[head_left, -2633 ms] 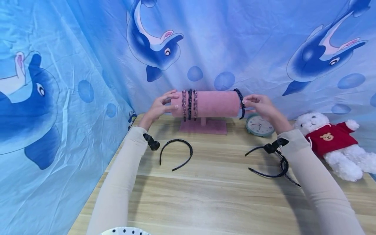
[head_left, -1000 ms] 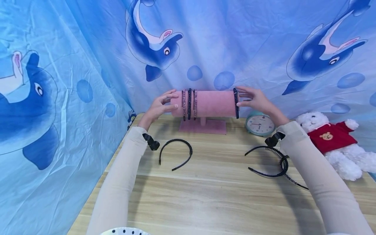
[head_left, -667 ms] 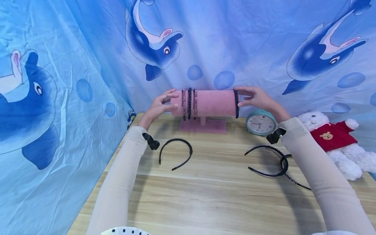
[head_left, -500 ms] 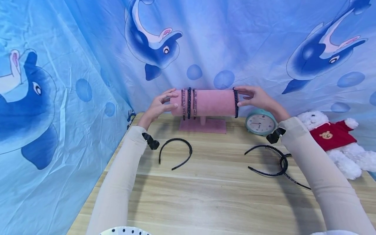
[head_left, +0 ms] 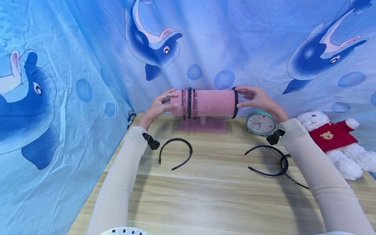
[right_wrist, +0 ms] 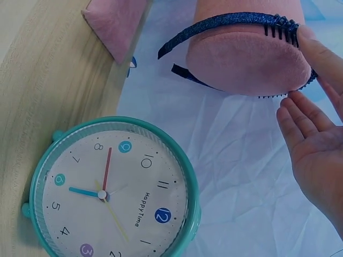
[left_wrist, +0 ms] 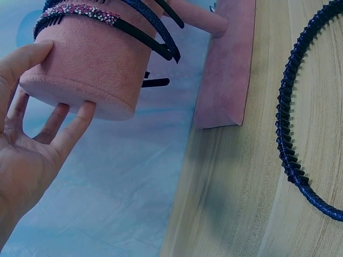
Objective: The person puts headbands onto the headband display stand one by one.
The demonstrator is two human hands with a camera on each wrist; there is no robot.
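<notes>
A pink velvet headband stand (head_left: 215, 102) stands at the back of the table. My left hand (head_left: 158, 106) grips the roll's left end, its thumb on the side and fingertips at the end face, as the left wrist view shows. At the opposite end, my right hand (head_left: 258, 99) holds a dark blue glittery headband (right_wrist: 225, 20) by its toothed part. That headband sits around the roll's right rim, its two tips pointing down and apart. Three headbands circle the roll's left part: a dark one (head_left: 189, 103) between two pink glittery ones, including the leftmost headband (left_wrist: 86, 10).
A dark headband (head_left: 191, 151) lies on the table at left. Two overlapping headbands lie at right, the nearer dark headband (head_left: 265, 175) partly over the other. Below my right hand stands a teal alarm clock (head_left: 260, 124). A white teddy bear (head_left: 329, 135) in red sits far right.
The right hand has moved left, bringing the headband from a tilted position off the roll's end to nearly upright around its right rim. The left hand has stayed in place.
</notes>
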